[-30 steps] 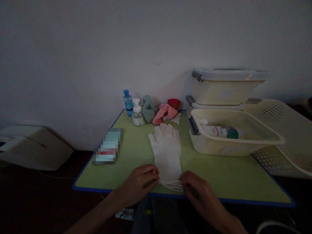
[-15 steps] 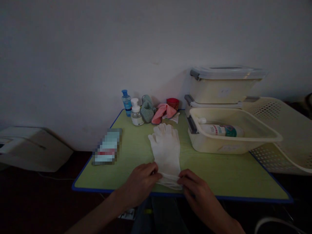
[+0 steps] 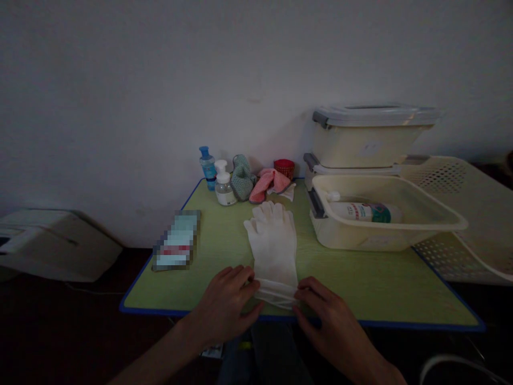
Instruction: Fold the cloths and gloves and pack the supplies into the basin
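Note:
A pair of white knit gloves lies flat on the table, one apparently on top of the other, fingers pointing away from me. Their cuff end is folded over into a band close to the table's front edge. At the left end of that band, my left hand has its curled fingers on the cuff, with the thumb a little lower. My right hand holds the band's right end between bent fingers and thumb. Both fingertips are partly hidden by the fabric and the hands themselves.
On the green table stand a blue bottle, a pump bottle, a green cloth, a pink cloth and a red basket. Right, an open bin holds a bottle. A blurred flat item lies left.
The cuff fold now lies flatter and wider as a band. My left thumb has moved down, away from its fingers; my right hand has barely shifted.

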Demonstrator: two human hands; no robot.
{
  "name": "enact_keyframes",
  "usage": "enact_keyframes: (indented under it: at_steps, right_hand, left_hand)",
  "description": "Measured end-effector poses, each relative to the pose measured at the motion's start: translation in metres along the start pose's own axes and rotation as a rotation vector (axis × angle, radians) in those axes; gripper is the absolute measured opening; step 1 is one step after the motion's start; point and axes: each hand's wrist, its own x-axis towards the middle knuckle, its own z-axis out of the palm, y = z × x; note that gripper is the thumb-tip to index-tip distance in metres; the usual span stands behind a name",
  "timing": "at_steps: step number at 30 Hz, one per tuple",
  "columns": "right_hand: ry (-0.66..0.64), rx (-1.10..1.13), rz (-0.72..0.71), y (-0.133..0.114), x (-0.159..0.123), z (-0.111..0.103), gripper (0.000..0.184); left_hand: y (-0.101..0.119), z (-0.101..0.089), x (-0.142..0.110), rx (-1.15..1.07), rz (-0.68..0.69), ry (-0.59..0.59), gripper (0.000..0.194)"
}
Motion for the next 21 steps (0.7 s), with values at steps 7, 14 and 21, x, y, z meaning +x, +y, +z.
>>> enact_keyframes:
  at_steps: [7,14,21]
  right_hand:
    - [-0.007,-0.047,0.055,-0.002,-0.001,0.007,0.016]
    - [0.008,-0.059,0.071,-0.004,0.003,0.012,0.016]
    - [-0.022,-0.125,0.048,-0.002,0.006,0.012,0.019]
  left_hand:
    - [0.001,0.007,-0.004,0.049,-0.017,-0.046,0.014]
    - [0.002,0.015,-0.005,0.012,-0.051,-0.001,0.016]
    - [0.004,0.016,-0.003,-0.040,-0.070,0.037,0.016]
